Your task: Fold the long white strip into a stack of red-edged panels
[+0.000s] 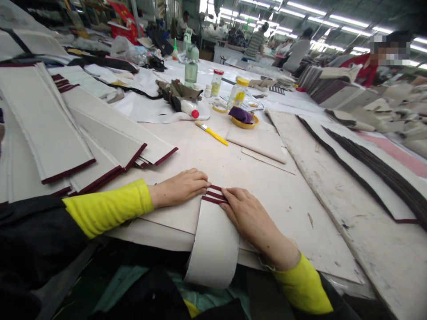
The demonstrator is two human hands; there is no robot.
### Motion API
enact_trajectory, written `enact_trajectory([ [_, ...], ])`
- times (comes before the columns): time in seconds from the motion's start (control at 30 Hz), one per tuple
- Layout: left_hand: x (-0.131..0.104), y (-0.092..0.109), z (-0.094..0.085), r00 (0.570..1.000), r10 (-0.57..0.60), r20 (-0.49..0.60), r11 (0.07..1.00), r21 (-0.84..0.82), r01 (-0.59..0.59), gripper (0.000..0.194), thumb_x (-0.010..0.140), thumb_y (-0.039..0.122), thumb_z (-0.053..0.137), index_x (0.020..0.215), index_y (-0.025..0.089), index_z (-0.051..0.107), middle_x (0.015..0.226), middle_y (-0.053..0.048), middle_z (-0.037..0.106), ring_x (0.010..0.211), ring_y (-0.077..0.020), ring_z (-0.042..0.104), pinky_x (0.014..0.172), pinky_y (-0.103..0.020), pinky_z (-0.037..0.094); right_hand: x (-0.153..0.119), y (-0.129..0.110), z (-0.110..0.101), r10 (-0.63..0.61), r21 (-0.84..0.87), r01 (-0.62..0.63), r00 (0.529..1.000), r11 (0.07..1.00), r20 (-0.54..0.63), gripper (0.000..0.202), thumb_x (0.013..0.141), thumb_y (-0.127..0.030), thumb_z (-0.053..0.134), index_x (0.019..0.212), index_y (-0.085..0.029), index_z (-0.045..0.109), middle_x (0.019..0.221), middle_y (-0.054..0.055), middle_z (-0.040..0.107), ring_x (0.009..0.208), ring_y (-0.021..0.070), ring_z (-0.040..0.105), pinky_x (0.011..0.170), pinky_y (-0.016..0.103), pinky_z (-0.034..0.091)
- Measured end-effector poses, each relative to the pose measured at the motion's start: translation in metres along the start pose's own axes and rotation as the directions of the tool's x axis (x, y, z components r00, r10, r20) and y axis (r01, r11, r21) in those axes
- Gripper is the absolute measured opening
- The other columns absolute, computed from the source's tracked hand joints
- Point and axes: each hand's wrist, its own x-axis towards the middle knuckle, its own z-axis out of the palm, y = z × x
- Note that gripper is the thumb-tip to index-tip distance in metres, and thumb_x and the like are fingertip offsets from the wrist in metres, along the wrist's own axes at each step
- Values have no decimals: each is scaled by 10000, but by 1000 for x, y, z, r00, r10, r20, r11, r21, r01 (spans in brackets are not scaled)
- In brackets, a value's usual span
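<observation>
A stack of cream strips (213, 249) with maroon-bound ends lies across the near table edge, its near part curving down over the edge. Several maroon ends show as stepped bands between my hands. My left hand (185, 186) lies flat on the table, its fingertips touching the left side of those ends. On the other side, my right hand (247, 213) has its fingers bent round the right edge of the strips, close to the maroon bands. Its thumb side rests along the upper strip. The undersides of both hands are hidden.
More maroon-edged cream panels (60, 129) are piled at left. Ahead lie a yellow-handled brush (213, 133), a yellow dish (245, 122) with purple cloth, and a yellow-lidded jar (238, 94). Dark-edged strips (376, 169) lie at right. People work farther back.
</observation>
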Motion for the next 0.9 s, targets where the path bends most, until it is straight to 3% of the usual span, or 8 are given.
enact_trajectory([
  [0.2, -21, 30, -11, 978, -205, 36, 976, -62, 207, 383, 923, 403, 325, 1080, 159, 574, 1142, -78, 540, 1060, -190, 462, 946, -333, 336, 2, 13, 0, 81, 81, -79, 996, 994, -25, 345, 827, -425, 496, 1051, -168, 548, 990, 103, 573, 935, 240, 523, 792, 373, 434],
  [0.33, -35, 62, -6, 934, -357, 12, 934, 3, 357, 726, 760, 668, 428, 1244, 128, 453, 1293, -119, 449, 1178, -259, 389, 1004, -406, 271, 11, 26, 1, 108, 202, -101, 994, 974, -26, 327, 737, -472, 583, 879, -178, 561, 862, 66, 564, 837, 210, 527, 726, 333, 419],
  [0.43, -39, 73, 2, 912, -409, 17, 912, 27, 409, 793, 743, 683, 433, 1303, 123, 383, 1359, -123, 380, 1238, -263, 333, 1051, -423, 191, 16, 32, 4, 189, 308, -168, 981, 936, -37, 318, 671, -477, 629, 753, -184, 536, 777, 36, 554, 751, 183, 520, 655, 302, 399],
  [0.57, -38, 74, 6, 898, -436, 58, 900, 5, 437, 753, 769, 637, 443, 1326, 138, 353, 1394, -115, 334, 1283, -252, 281, 1070, -427, 152, 17, 32, 3, 353, 579, -334, 932, 743, 85, 307, 724, -480, 550, 767, -175, 552, 686, 16, 579, 645, 158, 530, 580, 283, 393],
  [0.67, -37, 73, 3, 893, -445, 71, 893, -41, 448, 744, 771, 615, 462, 1330, 138, 349, 1405, -117, 313, 1301, -251, 250, 1078, -440, 130, 14, 26, -5, 295, 763, -328, 937, 556, 188, 333, 750, -456, 529, 907, -171, 601, 780, 29, 646, 725, 167, 582, 643, 284, 435],
  [0.8, -39, 76, -4, 900, -433, 44, 877, -212, 432, 615, 763, 553, 526, 1245, 175, 466, 1381, -114, 354, 1286, -274, 272, 1076, -476, 93, 6, 10, -21, 280, 803, -232, 956, 549, 85, 313, 757, -461, 532, 795, -180, 665, 773, 25, 667, 762, 182, 591, 685, 285, 449],
  [0.87, -39, 83, -4, 922, -386, 38, 826, -432, 363, 492, 785, 515, 519, 1148, 186, 551, 1313, -101, 442, 1232, -274, 354, 1066, -460, 150, 2, 4, -29, 321, 834, -192, 947, 518, 18, 316, 728, -473, 576, 827, -186, 668, 791, 27, 672, 764, 189, 596, 680, 287, 462],
  [0.9, -38, 87, -3, 929, -367, 45, 745, -583, 323, 468, 803, 514, 492, 1119, 179, 569, 1260, -99, 493, 1181, -264, 413, 1043, -436, 224, 0, 3, -31, 350, 853, -183, 937, 489, 1, 330, 710, -481, 599, 852, -191, 665, 810, 31, 674, 767, 195, 600, 676, 290, 469],
])
